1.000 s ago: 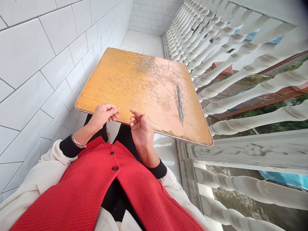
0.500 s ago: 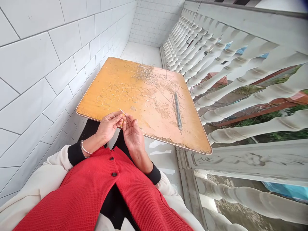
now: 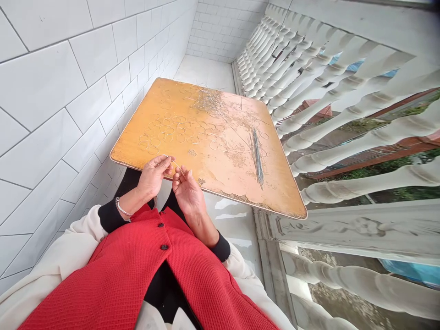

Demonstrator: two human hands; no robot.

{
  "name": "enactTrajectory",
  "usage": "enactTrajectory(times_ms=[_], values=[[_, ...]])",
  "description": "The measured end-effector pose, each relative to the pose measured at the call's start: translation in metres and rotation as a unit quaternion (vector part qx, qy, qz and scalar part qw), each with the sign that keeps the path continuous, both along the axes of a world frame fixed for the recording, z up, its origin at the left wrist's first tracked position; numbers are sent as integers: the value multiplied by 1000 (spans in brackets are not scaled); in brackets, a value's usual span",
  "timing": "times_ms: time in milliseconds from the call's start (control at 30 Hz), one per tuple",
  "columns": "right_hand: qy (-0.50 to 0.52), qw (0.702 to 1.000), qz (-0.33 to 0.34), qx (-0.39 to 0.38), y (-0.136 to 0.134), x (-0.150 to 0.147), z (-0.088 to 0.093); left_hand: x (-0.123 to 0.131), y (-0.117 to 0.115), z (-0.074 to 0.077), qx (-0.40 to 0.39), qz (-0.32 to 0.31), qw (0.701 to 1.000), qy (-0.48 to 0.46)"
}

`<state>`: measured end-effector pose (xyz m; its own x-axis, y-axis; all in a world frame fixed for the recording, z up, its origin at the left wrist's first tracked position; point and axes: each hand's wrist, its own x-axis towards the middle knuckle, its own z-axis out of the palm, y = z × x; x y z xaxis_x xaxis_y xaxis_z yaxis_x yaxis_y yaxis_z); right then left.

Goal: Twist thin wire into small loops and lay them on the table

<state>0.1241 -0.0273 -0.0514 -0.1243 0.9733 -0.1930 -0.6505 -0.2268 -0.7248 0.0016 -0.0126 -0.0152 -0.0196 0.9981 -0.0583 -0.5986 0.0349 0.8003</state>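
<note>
A wire (image 3: 177, 165) is pinched by the left hand (image 3: 154, 175) and right hand (image 3: 189, 193); many rings (image 3: 181, 129) are formed, straight wires (image 3: 256, 158) left unbent at right.

The left hand (image 3: 153, 176) hides part of the thin wire (image 3: 178, 165), its ends too fine to trace.

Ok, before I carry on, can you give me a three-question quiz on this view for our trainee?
1. True or false: the silver metal bracelet is on the right wrist.
2. On the worn orange-and-pink tabletop, the bundle of straight grey wires lies where, relative to the thin round wire rings? A) left B) right C) underneath
3. What reaches from the left hand to the right hand?

Key: 1 false; 2 B; 3 a thin silvery wire.
</note>
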Motion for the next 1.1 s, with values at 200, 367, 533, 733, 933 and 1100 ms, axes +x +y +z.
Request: enactTrajectory(times_ms=[200,367,533,733,933,1100], values=[[9,1000,-12,-12,-3,7,-2,-9,2,0,-2,-17,1000,-14],[-37,999,-35,-10,-8,9,-5,-14,2,1,-9,-10,1000,-5],[-52,997,-50,22,-13,12,-1,-18,2,1,0,-39,999,4],[-44,996,-60,59,-13,13,7,-21,2,4,-17,-51,998,23],[-170,980,-45,96,-7,16,11,-23,0,7,2,-100,993,65],[-346,925,92,128,1,28,23,-28,-1,9,9,-190,968,162]])
